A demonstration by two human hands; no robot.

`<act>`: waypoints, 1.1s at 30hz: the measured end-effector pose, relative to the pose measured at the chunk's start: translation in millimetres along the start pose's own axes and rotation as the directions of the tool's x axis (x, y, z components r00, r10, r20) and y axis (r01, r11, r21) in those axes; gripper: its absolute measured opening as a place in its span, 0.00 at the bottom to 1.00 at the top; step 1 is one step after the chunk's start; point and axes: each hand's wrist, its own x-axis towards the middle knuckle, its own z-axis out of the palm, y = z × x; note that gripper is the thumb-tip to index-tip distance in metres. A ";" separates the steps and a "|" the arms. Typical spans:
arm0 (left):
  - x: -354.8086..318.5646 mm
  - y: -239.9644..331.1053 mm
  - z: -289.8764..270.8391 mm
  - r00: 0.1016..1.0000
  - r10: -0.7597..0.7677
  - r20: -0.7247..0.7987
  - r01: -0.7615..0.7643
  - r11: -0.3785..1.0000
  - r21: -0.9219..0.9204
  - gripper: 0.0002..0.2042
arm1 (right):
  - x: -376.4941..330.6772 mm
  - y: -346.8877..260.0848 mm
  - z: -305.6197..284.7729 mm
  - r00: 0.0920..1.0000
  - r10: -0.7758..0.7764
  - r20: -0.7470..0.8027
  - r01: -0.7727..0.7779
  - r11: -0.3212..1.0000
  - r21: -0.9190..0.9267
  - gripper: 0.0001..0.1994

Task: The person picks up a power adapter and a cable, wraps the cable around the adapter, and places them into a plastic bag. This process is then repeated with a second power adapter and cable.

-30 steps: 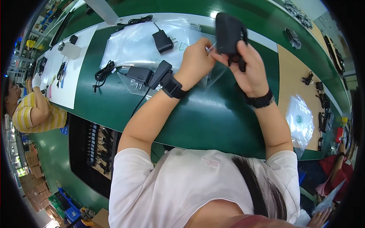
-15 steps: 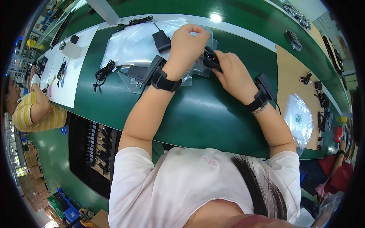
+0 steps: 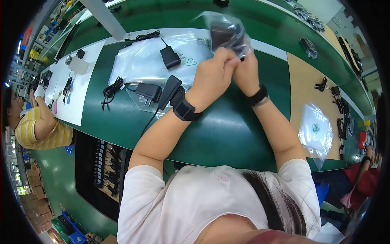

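Both my hands are raised over the green bench (image 3: 227,134) and grip a clear plastic bag (image 3: 227,30) with a black power adapter inside it. My left hand (image 3: 213,77) pinches the bag's lower edge. My right hand (image 3: 243,71) holds the same edge right beside it, fingers touching. A black band sits on each wrist. Below the hands lies a pile of empty clear bags (image 3: 150,63), with a black plug adapter (image 3: 170,57) resting on it. Another black adapter (image 3: 148,91) with its coiled cable (image 3: 111,89) lies at the pile's near left.
A person in a yellow striped shirt (image 3: 34,126) works at the far left by a white mat (image 3: 71,87). A brown mat (image 3: 313,101) at right carries a bagged stack (image 3: 315,130) and black cables (image 3: 339,101). A black rack (image 3: 103,166) sits under the bench's front edge.
My hands lowered to the bag pile half a second ago, then lifted again. The black adapter, bare in my right hand a second ago, now sits inside a clear bag held by both hands.
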 end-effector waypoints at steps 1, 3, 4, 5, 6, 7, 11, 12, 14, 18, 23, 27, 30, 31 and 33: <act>1.3 5.0 -0.9 0.997 -0.063 0.051 0.061 0.997 0.051 0.08 | 2.8 3.6 -3.3 0.900 -0.404 0.163 0.434 0.794 -0.426 0.13; 2.8 11.9 3.6 0.998 -0.060 -0.006 0.060 0.998 0.024 0.07 | 2.1 10.2 -0.6 0.624 -0.629 0.463 0.710 0.209 -0.672 0.22; 4.1 13.0 5.7 0.996 -0.062 -0.060 0.061 0.998 -0.006 0.07 | 4.2 10.3 3.8 0.616 -0.630 0.473 0.720 0.208 -0.662 0.22; 6.2 9.2 6.9 0.994 -0.099 -0.034 0.100 0.995 0.009 0.08 | 6.4 8.9 9.1 0.770 -0.568 0.290 0.616 0.545 -0.568 0.23; 7.1 11.7 7.5 0.994 -0.099 -0.042 0.100 0.995 0.009 0.08 | 6.8 5.8 9.7 0.899 -0.418 0.130 0.434 0.809 -0.396 0.25; 8.5 15.9 7.4 0.991 -0.132 -0.031 0.132 0.991 -0.005 0.08 | 11.4 1.9 10.0 0.919 -0.370 0.137 0.395 0.872 -0.290 0.27; 14.3 21.8 -4.0 0.957 -0.270 0.103 0.278 0.958 -0.069 0.15 | 20.9 11.2 4.4 0.825 -0.531 0.193 0.553 0.688 -0.470 0.25; 18.4 21.3 -10.8 0.945 -0.295 0.142 0.305 0.951 -0.054 0.18 | 21.9 -1.2 10.1 0.791 -0.584 0.180 0.589 0.651 -0.479 0.23; 16.9 9.3 -25.1 0.976 0.020 -0.216 0.025 0.978 0.205 0.28 | 24.5 -14.5 12.1 0.750 -0.639 0.172 0.630 0.610 -0.481 0.22; 26.4 -23.4 -54.0 0.715 -0.699 -0.026 0.642 0.671 -0.370 0.39 | 7.3 -28.8 17.3 0.986 -0.029 0.162 0.016 0.997 0.081 0.17; 4.8 -46.1 -30.4 0.776 -0.536 0.332 0.493 0.186 -0.850 0.33 | 8.9 -10.9 23.6 0.951 -0.169 0.258 0.177 0.984 -0.006 0.17; -8.0 -19.9 -2.3 0.835 -0.491 0.247 0.439 0.326 -0.837 0.24 | 0.1 -1.2 32.1 0.889 -0.384 0.250 0.446 0.850 -0.281 0.20; -18.1 -23.6 10.8 0.763 -0.605 0.229 0.556 0.432 -0.711 0.24 | 19.1 9.3 35.6 0.895 -0.383 0.227 0.439 0.844 -0.307 0.22; -18.1 -12.2 10.2 0.786 -0.595 0.166 0.536 0.524 -0.661 0.25 | 23.6 12.6 31.1 0.814 -0.520 0.259 0.578 0.681 -0.449 0.23; -18.1 -13.6 -1.1 0.827 -0.533 0.177 0.517 0.599 -0.612 0.28 | 29.6 6.2 34.2 0.905 -0.376 0.198 0.423 0.749 -0.510 0.25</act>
